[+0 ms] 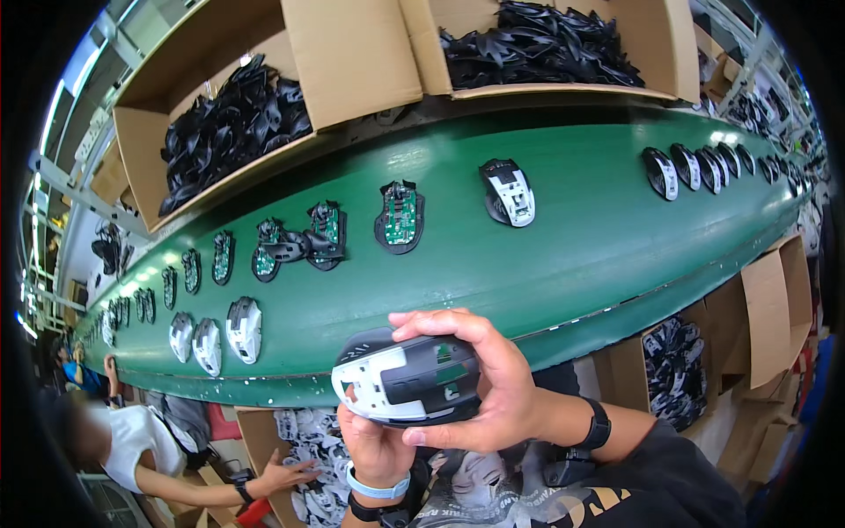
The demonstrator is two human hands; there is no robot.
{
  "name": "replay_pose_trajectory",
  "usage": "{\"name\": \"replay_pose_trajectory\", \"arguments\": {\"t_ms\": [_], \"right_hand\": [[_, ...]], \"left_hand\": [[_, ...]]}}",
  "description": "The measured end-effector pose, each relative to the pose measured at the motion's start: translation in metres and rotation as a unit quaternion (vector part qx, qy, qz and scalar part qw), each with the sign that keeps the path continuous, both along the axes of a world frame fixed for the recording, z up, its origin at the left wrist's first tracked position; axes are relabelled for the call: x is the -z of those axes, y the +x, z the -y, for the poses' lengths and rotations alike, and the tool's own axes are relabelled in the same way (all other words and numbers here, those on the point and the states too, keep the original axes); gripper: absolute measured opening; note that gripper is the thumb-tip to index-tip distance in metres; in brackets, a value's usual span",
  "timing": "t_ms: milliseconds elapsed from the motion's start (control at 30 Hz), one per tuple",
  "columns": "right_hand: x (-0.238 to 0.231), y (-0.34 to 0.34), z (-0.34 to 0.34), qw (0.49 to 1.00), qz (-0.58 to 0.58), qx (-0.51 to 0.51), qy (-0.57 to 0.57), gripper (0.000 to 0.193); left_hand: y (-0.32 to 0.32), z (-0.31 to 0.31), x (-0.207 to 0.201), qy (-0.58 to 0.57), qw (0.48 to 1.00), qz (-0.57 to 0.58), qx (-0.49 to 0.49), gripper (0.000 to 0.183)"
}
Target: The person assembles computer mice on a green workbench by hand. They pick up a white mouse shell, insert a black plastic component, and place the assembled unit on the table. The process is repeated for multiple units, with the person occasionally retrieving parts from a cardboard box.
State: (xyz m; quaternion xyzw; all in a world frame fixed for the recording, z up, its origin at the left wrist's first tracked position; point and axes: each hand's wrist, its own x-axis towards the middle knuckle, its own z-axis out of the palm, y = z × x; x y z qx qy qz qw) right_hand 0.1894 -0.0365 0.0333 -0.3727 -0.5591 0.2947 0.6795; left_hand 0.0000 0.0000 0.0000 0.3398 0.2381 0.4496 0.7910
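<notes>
Firstly, at far left, a co-worker (145, 444) in a white top stretches one hand (283, 475) over pale parts (324, 458) in a cardboard box (255, 431). Above, a carton (136, 158) contains black parts (229, 132). Along the green belt (590, 238) runs a row of circuit boards (400, 216) in black bases, a loose black piece (295, 247) lying across two; nearer the front edge lie three pale shells (244, 330).

Centre: the black-and-white computer mouse (409, 387) is raised before the belt's near edge. My left hand (378, 453) supports it from below, at its left end; my right hand (515, 392) grips its right end, fingers over the far side, thumb along the near side. Beyond, one similar mouse (509, 194) rests alone. Right: a line of further mice (685, 167); below, dark parts (676, 370) in another box (629, 378).
</notes>
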Motion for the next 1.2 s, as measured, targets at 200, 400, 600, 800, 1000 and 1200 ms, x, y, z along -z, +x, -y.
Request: {"name": "replay_pose_trajectory", "arguments": {"t_ms": [200, 400, 600, 800, 1000, 1200], "right_hand": [[-0.004, 0.007, 0.016, 0.993, -0.109, -0.051, 0.015, 0.080], [-0.008, 0.019, 0.028, 0.993, -0.097, -0.057, 0.014, 0.075], [0.001, 0.035, 0.022, 0.988, -0.130, -0.081, -0.020, 0.093], [0.026, 0.020, 0.029, 0.954, -0.264, 0.021, -0.142, 0.070], [0.041, 0.078, 0.033, 0.892, 0.277, 0.310, -0.178, 0.044], [0.057, 0.087, 0.052, 0.821, 0.437, 0.307, -0.204, 0.042]], "left_hand": [[0.021, 0.020, -0.012, -0.001, 0.999, 0.006, -0.038, 0.081], [0.029, 0.025, -0.032, 0.033, 0.998, -0.042, -0.029, 0.083], [0.030, 0.007, -0.021, 0.296, 0.941, -0.143, -0.085, 0.058], [0.063, -0.026, -0.022, 0.711, 0.631, -0.306, 0.047, 0.021], [0.080, -0.106, -0.016, 0.583, 0.626, -0.517, 0.005, 0.049], [0.117, -0.111, 0.008, 0.583, 0.561, -0.585, 0.066, 0.066]]}}
